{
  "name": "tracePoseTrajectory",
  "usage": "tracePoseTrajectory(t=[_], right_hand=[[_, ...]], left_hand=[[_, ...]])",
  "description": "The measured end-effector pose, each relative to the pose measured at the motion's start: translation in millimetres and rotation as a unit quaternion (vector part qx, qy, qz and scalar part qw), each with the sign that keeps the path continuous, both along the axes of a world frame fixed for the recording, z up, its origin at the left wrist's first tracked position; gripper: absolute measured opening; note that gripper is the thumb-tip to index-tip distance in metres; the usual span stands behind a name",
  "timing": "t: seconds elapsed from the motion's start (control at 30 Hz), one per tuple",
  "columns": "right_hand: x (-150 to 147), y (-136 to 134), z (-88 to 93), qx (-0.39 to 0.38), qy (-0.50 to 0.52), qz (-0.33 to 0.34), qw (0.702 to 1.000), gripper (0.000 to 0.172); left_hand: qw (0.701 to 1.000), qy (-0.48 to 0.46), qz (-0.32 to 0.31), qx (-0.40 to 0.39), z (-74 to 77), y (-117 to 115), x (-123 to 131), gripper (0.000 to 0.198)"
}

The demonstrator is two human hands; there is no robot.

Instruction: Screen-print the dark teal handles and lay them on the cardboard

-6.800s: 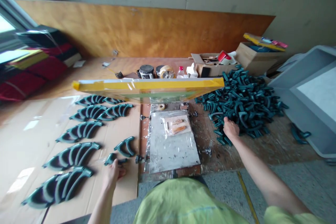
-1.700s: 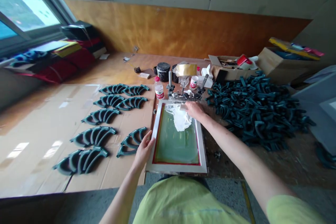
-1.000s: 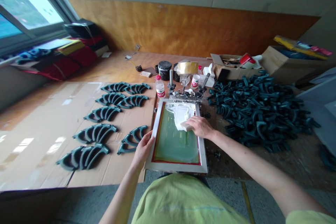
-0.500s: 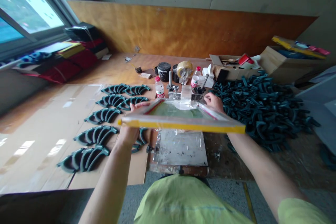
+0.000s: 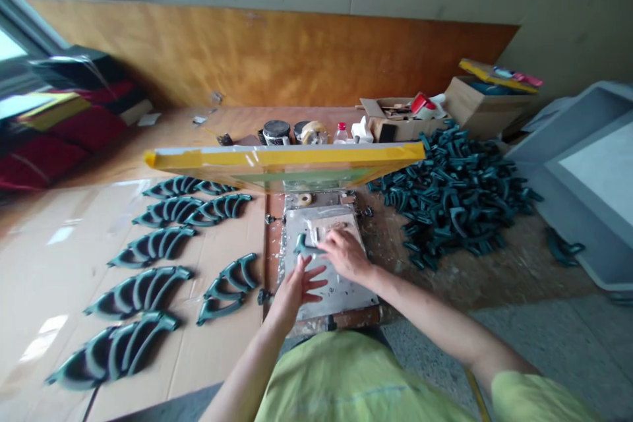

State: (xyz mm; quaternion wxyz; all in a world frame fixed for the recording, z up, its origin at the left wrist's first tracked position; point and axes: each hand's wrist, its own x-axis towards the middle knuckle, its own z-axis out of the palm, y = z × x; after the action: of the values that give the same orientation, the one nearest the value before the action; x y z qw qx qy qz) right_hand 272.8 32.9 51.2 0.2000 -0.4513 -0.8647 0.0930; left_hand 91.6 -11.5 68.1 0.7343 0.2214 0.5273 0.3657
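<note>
The teal part (image 5: 301, 248) lies on the metal plate (image 5: 346, 293) at the bench's near edge. The screen frame (image 5: 281, 158), half-lifted in both hands a moment ago, now stands raised and let go, leaving the plate uncovered. The right hand (image 5: 346, 256) seems to pinch the part. The left hand (image 5: 295, 283) hovers beside it, fingers spread.

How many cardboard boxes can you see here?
2: one open box behind the teal pile, a second box right of it. The raised frame may hide others.
</note>
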Motion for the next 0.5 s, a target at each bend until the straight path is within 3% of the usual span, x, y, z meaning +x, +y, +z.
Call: tracePoseTrajectory(t=[0.07, 0.13, 0.17, 0.23, 0.33, 0.4, 0.5], right_hand=[[-8.4, -19.3, -2.1, 0.009, -0.001, 0.105, 0.994, 0.024], [5.0, -27.6, -7.1, -0.01, -0.016, 0.123, 0.992, 0.033], [20.8, -27.3, -9.8, -0.03, -0.038, 0.08, 0.996, 0.034], [66.2, -21.1, -14.9, -0.084, -0.119, -0.083, 0.986, 0.03], [140.6, -12.9, -24.4, -0.176, -0.276, -0.296, 0.897, 0.03], [176.1, -13.9, -34.0, -0.217, -0.335, -0.342, 0.851, 0.036], [201.6, -18.7, -47.8, -0.199, -0.362, -0.327, 0.85, 0.038]], left_hand=[[0.998, -0.014, 0.061, -0.021, -17.2, -21.0, -0.9, 0.032], [0.99, 0.015, 0.138, -0.026, -31.1, -35.6, -18.7, 0.025], [0.984, 0.039, 0.172, -0.028, -38.4, -41.8, -33.2, 0.024], [0.968, 0.09, 0.232, -0.034, -55.9, -54.2, -68.1, 0.028], [0.942, 0.15, 0.296, -0.053, -85.5, -72.7, -115.2, 0.03], [0.926, 0.182, 0.318, -0.094, -101.3, -80.4, -132.5, 0.033], [0.917, 0.244, 0.278, -0.148, -113.4, -77.9, -140.1, 0.045]])
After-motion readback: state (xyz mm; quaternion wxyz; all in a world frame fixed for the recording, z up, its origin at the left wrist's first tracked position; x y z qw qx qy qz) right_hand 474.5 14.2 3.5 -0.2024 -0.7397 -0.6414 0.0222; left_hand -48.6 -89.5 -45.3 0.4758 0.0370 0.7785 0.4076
